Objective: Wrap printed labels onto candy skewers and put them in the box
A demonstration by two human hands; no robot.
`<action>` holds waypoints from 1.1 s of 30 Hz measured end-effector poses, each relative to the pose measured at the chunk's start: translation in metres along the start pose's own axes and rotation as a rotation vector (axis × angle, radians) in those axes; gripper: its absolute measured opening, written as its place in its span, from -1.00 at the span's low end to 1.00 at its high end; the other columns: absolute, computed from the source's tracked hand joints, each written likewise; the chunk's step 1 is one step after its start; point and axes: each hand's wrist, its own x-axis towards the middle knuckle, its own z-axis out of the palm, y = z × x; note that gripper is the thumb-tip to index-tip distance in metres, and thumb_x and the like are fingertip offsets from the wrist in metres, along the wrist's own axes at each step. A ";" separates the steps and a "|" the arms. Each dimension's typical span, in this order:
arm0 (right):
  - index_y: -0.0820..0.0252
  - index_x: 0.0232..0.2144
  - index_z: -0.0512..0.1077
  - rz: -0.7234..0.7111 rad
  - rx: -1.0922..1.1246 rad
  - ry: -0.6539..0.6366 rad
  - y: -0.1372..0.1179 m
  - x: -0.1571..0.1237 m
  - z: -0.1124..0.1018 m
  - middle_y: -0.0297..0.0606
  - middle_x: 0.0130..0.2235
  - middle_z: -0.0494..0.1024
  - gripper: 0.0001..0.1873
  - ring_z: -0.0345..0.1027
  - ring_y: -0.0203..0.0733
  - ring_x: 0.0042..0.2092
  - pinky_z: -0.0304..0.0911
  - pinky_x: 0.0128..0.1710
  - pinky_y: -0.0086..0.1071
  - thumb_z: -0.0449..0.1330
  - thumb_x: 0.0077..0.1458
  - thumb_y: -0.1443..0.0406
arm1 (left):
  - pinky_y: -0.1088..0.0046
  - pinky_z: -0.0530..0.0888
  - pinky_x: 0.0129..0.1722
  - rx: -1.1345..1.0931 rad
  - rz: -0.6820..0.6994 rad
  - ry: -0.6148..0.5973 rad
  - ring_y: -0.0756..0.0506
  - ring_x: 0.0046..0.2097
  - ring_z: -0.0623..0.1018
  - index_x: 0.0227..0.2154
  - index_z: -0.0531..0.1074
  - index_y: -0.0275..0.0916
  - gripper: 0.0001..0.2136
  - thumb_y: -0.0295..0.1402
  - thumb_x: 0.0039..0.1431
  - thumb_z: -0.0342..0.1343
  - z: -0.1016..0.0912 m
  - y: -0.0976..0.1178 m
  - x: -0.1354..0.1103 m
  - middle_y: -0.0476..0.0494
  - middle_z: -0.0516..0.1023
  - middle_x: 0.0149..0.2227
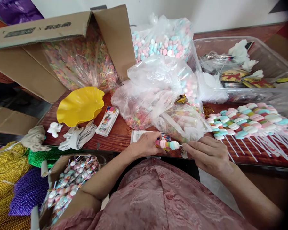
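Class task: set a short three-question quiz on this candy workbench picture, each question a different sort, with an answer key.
1. True or false: the left hand grips the candy skewer by its candy end.
2. Where do the finished skewers lie? A) in the yellow bowl B) on the table, to the person's right C) in the clear bin
3. Fill in: the right hand pinches the skewer's ____.

Key: 1 true; 2 B; 3 stick.
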 end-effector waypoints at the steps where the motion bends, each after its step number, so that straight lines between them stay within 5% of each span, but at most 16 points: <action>1: 0.07 -0.07 0.45 -0.009 0.011 -0.009 0.000 0.000 0.000 -0.32 -0.28 0.64 -0.65 0.34 -0.28 -0.42 0.20 -0.43 -0.34 0.15 0.13 0.50 | 0.46 0.29 -0.40 -0.019 0.016 -0.031 -0.06 -0.37 0.47 -0.32 0.43 -0.23 -0.67 -0.18 -0.07 0.38 -0.001 0.002 0.000 -0.03 0.53 -0.37; 8: 0.13 -0.21 0.48 0.000 -0.057 -0.161 0.001 0.012 -0.002 -0.31 -0.38 0.58 -0.76 0.30 -0.29 -0.43 0.14 -0.42 -0.35 0.08 0.17 0.48 | 0.38 0.42 -0.24 0.011 0.087 -0.109 -0.16 -0.22 0.53 -0.15 0.43 -0.27 -0.59 -0.23 -0.04 0.36 0.001 0.001 0.002 -0.14 0.57 -0.22; 12: 0.16 -0.24 0.48 0.126 -0.066 -0.274 0.001 0.008 0.001 -0.35 -0.46 0.50 -0.69 0.30 -0.31 -0.47 0.11 -0.45 -0.39 0.01 0.13 0.53 | 0.29 0.45 -0.03 0.109 0.149 -0.045 -0.20 -0.04 0.54 0.01 0.35 -0.30 -0.63 -0.45 0.11 0.16 0.005 -0.005 -0.002 -0.26 0.55 -0.07; 18: 0.16 -0.30 0.46 0.300 0.126 -0.271 -0.006 0.002 0.010 -0.30 -0.38 0.55 -0.79 0.41 -0.28 -0.39 0.15 -0.41 -0.41 0.04 0.24 0.44 | 0.13 0.45 0.08 0.170 0.207 -0.079 -0.27 0.12 0.50 0.23 0.14 -0.33 -0.47 -0.52 0.16 -0.01 0.010 -0.007 -0.003 -0.41 0.47 0.10; 23: 0.18 -0.33 0.46 0.182 0.161 -0.280 -0.004 0.010 0.006 -0.30 -0.44 0.51 -0.74 0.33 -0.31 -0.46 0.09 -0.46 -0.41 0.01 0.19 0.50 | 0.18 0.46 0.05 0.003 0.152 -0.129 -0.27 0.13 0.50 0.35 -0.06 -0.21 -0.26 -0.44 0.12 0.10 0.008 -0.003 -0.002 -0.35 0.44 0.17; 29: 0.18 -0.37 0.42 -0.045 0.033 -0.211 -0.006 0.016 0.010 -0.31 -0.49 0.46 -0.76 0.28 -0.25 -0.44 0.11 -0.42 -0.34 0.00 0.16 0.51 | 0.22 0.47 -0.08 -0.002 0.123 -0.251 -0.28 0.00 0.57 0.38 -0.17 -0.29 -0.20 -0.42 0.13 0.10 0.002 0.010 0.002 -0.39 0.52 0.05; 33: 0.17 -0.35 0.40 -0.005 0.048 -0.226 -0.003 0.020 0.009 -0.32 -0.47 0.47 -0.76 0.30 -0.26 -0.43 0.10 -0.43 -0.35 -0.02 0.15 0.51 | 0.22 0.46 -0.07 -0.001 0.167 -0.195 -0.26 0.01 0.54 0.39 -0.31 -0.26 -0.13 -0.42 0.13 0.10 0.006 0.009 0.003 -0.36 0.51 0.05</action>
